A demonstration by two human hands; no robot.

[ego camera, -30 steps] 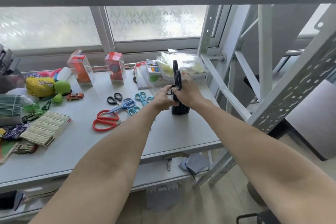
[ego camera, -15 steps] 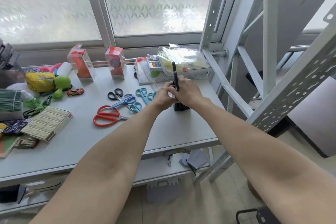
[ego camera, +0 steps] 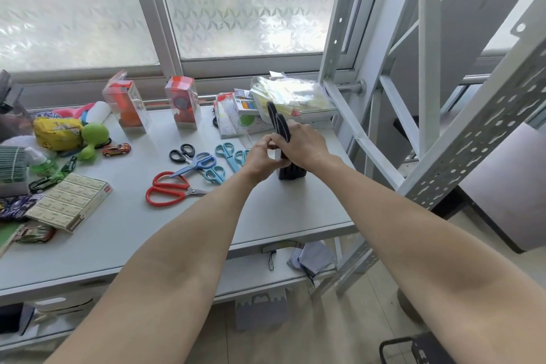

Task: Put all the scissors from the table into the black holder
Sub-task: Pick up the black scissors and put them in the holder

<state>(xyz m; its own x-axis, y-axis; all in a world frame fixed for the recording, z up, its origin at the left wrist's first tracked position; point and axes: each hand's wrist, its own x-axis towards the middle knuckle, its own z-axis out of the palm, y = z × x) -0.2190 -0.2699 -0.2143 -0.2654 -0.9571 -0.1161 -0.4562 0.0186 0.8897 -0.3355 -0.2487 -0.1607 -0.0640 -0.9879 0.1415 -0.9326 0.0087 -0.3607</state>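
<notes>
Head view, work surface: a grey table (ego camera: 124,233) under a frosted window, with metal shelving uprights at the right.
Black holder (ego camera: 291,172): stands upright on the table near its right end, its top hidden by both hands.
Black-handled scissors (ego camera: 279,121): handles up, rising above the hands directly over the holder; blades hidden, so their depth in the holder cannot be judged.
Right hand (ego camera: 304,146): fingers curled around the scissors below the handles, gripping them.
Left hand (ego camera: 260,156): fingers bunched together against the scissors and the top of the holder, touching the right hand; exactly what it pinches cannot be told.
Red scissors (ego camera: 168,192): flat on the table, left of the holder and well apart from it, blades pointing right.
Blue scissors (ego camera: 198,162): just beyond the red pair, handles to the right.
Small black scissors (ego camera: 181,152): beside the blue pair, on the window side.
Teal scissors (ego camera: 227,154): several small pairs lie between the blue pair and the left hand; the nearest is partly hidden by that hand.
Other items, left end: a flat box (ego camera: 71,205), a red toy car (ego camera: 116,149) and a green toy (ego camera: 94,136).
Other items, rear edge: two clear packages (ego camera: 183,106) and a plastic bag (ego camera: 289,91).
</notes>
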